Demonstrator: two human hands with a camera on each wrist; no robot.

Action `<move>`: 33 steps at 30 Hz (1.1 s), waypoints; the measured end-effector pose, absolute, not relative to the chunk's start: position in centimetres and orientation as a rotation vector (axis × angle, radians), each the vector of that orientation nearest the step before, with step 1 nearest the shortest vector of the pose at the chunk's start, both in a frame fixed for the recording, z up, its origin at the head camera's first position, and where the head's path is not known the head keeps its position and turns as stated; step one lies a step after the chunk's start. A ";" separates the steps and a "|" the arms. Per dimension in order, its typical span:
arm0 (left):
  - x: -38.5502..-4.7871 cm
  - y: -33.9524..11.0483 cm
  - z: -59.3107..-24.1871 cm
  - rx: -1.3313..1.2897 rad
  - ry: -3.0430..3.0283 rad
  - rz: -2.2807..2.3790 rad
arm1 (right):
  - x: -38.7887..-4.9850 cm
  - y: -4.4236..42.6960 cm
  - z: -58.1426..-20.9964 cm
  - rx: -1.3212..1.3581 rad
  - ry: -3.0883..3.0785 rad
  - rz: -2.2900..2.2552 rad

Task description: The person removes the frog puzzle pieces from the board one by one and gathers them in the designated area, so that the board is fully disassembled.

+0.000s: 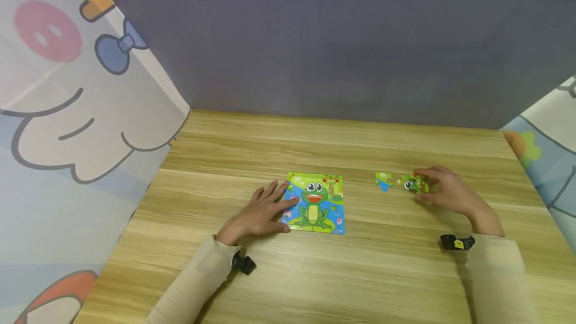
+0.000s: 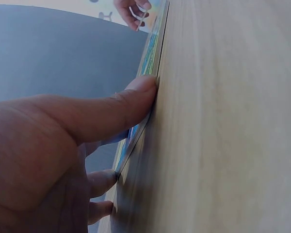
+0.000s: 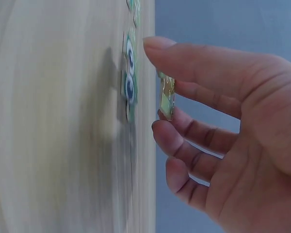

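Observation:
A square frog puzzle board (image 1: pixel 313 204) lies flat on the wooden table. My left hand (image 1: pixel 258 212) rests at its left side with fingers spread, the index finger reaching over the picture. In the left wrist view, the left thumb (image 2: pixel 116 109) touches the board's edge (image 2: pixel 136 133). Off to the right, my right hand (image 1: pixel 452 194) pinches a small puzzle piece (image 3: pixel 167 97) between thumb and fingers, raised above the tabletop. Just left of that hand lies a puzzle piece with frog eyes (image 3: pixel 130 73). Another green and blue piece (image 1: pixel 383 181) lies farther left.
The wooden table (image 1: pixel 315 279) meets a dark grey panel (image 1: pixel 315 44) at the back. Cartoon-printed walls (image 1: pixel 76 114) stand at the left and right. Each wrist wears a black strap mount, seen at the right cuff (image 1: pixel 456 242).

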State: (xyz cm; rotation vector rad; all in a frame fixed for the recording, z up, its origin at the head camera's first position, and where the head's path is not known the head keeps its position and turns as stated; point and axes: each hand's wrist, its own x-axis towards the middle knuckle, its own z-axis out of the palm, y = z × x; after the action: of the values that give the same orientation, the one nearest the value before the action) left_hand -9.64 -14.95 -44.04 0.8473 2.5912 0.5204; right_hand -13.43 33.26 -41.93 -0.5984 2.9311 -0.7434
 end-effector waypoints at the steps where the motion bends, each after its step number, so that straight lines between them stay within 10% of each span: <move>1: -9.6 -15.0 -44.0 0.847 2.591 0.524 | -13.4 33.5 -41.9 -0.588 2.936 -0.737; 33: -9.6 -14.9 -43.9 0.848 2.602 0.519 | -13.3 37.9 -43.5 -0.535 2.875 -0.772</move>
State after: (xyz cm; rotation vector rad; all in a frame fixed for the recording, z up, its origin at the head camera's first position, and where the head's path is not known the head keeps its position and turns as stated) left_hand -9.60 -14.89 -43.88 0.8480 2.6021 0.5186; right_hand -13.31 37.94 -43.53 -0.5351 2.8748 -0.7718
